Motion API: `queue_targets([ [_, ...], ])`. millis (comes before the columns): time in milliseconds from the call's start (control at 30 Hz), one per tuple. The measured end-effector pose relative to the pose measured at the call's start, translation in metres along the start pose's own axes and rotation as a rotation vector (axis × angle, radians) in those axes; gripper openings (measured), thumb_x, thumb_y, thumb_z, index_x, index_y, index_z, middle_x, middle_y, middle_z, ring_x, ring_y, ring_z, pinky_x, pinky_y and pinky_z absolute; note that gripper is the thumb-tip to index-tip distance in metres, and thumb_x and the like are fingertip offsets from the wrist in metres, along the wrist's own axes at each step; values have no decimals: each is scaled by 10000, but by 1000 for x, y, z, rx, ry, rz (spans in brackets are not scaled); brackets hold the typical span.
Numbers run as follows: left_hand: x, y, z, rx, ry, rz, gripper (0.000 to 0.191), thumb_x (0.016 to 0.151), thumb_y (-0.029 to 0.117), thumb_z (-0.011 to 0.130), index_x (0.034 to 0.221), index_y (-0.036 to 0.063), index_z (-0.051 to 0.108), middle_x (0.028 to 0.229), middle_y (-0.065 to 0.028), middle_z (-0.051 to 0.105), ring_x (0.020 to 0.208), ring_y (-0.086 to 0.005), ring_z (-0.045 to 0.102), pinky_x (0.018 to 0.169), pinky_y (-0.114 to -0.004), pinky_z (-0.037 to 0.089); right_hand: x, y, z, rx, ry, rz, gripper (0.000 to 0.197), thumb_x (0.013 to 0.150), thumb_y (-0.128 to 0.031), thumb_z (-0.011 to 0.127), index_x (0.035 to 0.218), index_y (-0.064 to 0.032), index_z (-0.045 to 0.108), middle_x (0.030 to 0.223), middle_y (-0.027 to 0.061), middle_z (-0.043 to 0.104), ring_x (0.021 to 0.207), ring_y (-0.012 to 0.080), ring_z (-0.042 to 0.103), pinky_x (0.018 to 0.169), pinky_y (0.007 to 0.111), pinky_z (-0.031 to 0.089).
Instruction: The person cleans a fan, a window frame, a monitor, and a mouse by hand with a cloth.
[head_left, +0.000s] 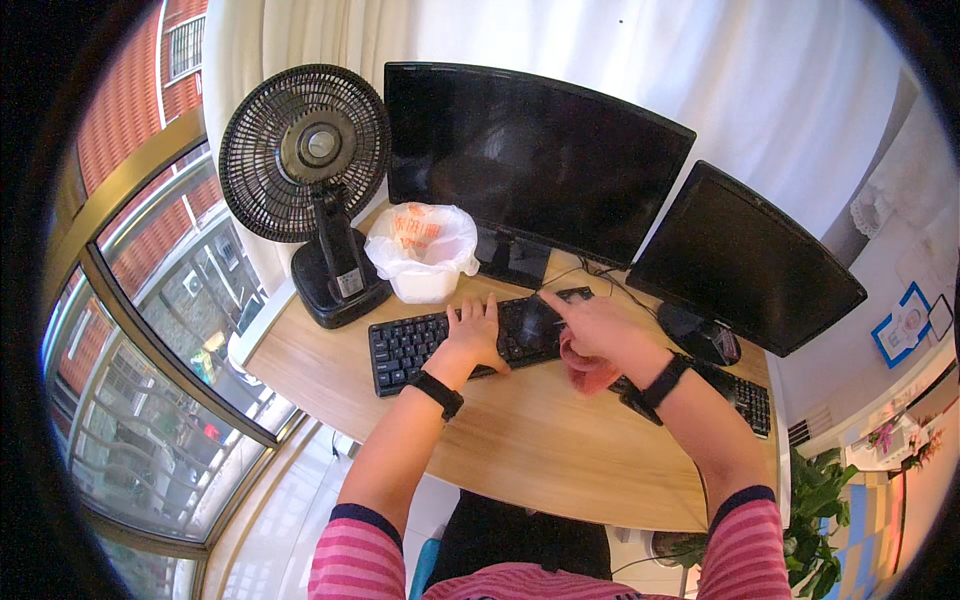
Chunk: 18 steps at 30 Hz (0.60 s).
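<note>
A black computer keyboard (409, 349) lies slightly slanted on the wooden desk. Across its middle rests my left hand (474, 337), fingers spread towards the far edge and thumb by the near edge. My right hand (611, 334) is over the keyboard's right end, its index finger stretched out near the far right corner. A crumpled reddish-pink cloth (589, 367) is held in that hand and hangs below the palm. My right hand and the cloth cover part of the keyboard's right side.
Behind the keyboard stand a white bin with a plastic liner (424, 255), a black desk fan (322, 150) and a large monitor (525, 157). Farther right are a second monitor (742, 259) and another black keyboard (750, 397), partly behind my right arm. Cables (619, 281) run between the monitors.
</note>
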<state>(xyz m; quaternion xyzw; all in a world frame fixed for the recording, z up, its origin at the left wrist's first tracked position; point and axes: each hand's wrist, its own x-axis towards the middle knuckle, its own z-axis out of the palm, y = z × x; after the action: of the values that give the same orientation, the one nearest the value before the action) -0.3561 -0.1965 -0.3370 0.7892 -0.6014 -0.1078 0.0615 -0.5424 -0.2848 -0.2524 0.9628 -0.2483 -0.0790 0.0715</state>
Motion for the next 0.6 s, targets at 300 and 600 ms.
queue_targets([
  [300, -2, -4, 2, 32, 14, 75, 1412, 455, 496, 889, 1488, -16, 74, 1457, -242, 321, 1375, -384, 274, 1117, -572, 178, 46, -20, 31, -398, -46, -99, 688, 808, -155, 605, 1443, -261, 362, 1408, 191, 423, 760, 254, 683, 612, 347, 546],
  [600, -25, -17, -3, 37, 56, 191, 1367, 489, 487, 869, 1489, -6, 79, 1414, -283, 367, 1325, -411, 352, 1120, -566, 175, 15, -19, 31, -274, 132, -213, 465, 823, -151, 551, 1281, -218, 512, 1191, 122, 539, 720, 240, 680, 552, 334, 538],
])
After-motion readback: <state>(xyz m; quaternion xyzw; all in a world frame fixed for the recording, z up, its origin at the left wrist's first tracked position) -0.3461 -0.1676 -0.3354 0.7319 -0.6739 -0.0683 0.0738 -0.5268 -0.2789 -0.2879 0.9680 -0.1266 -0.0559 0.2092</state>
